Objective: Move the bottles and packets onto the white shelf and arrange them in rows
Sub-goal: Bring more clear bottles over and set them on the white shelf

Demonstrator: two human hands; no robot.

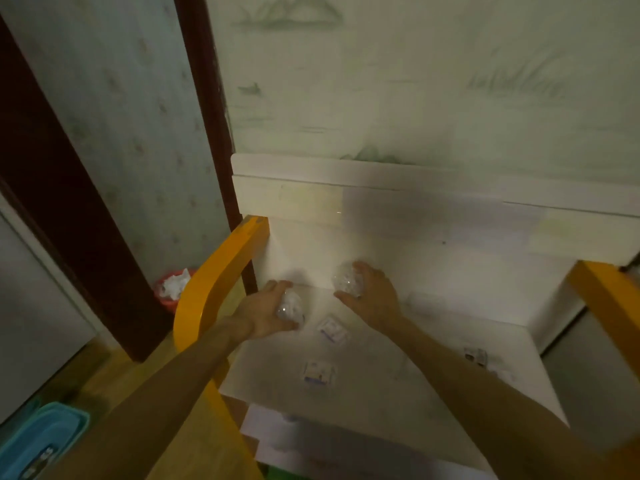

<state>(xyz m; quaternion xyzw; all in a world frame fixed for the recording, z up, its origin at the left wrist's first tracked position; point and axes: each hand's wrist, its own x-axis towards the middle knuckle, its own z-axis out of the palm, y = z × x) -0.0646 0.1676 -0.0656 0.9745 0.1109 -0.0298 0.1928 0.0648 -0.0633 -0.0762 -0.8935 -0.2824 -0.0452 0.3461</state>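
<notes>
My left hand [268, 311] grips a small clear bottle [292, 308] at the back left of the white shelf [381, 393]. My right hand [372, 292] grips a second clear bottle [347, 280] near the shelf's back wall. A small white packet [333, 329] lies between my hands, and another packet [319, 373] lies nearer the front. A dark-and-white packet [476, 355] lies at the shelf's right side. The picture is blurred.
Yellow side frames flank the shelf, one at left [214, 292] and one at right [609, 299]. A red bin [165, 299] with crumpled paper stands on the floor at left. A teal container [38, 441] sits at bottom left. A papered wall rises behind.
</notes>
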